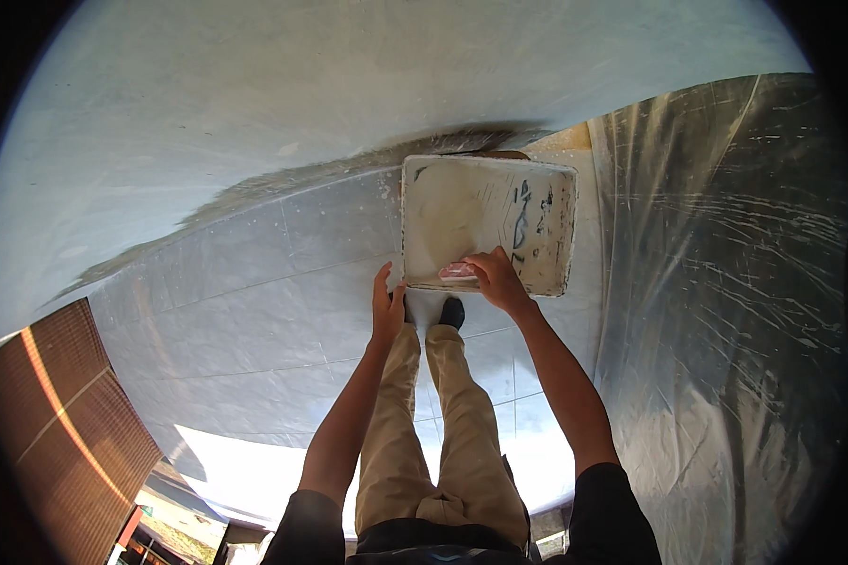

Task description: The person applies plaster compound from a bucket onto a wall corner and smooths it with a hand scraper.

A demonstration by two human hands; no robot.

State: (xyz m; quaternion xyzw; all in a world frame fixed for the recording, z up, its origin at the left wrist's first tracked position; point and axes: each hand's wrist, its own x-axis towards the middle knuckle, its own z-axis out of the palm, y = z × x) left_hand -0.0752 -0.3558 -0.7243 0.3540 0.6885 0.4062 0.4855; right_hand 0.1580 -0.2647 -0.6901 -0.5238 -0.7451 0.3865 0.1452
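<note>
A paint-stained rectangular paint tray [540, 282] stands in front of me, with a pale cream liquid [448, 212] in its left part and dark smears on its right. My right hand [499, 280] reaches over the tray's near edge. Its fingers are closed on a small pink-and-white block [458, 271] held low over the pale liquid; its exact kind is unclear. Beside the tray's near left corner is my left hand [386, 306], fingers apart and holding nothing. Whether it touches the rim I cannot tell.
A pale grey-green wall [349, 85] with a darker lower edge rises beyond the tray. Clear plastic sheeting [716, 311] hangs along the right. Grey tiles [245, 301] cover the floor, and my dark shoe [452, 313] is close to the tray. Brown ribbed panels [71, 405] stand far left.
</note>
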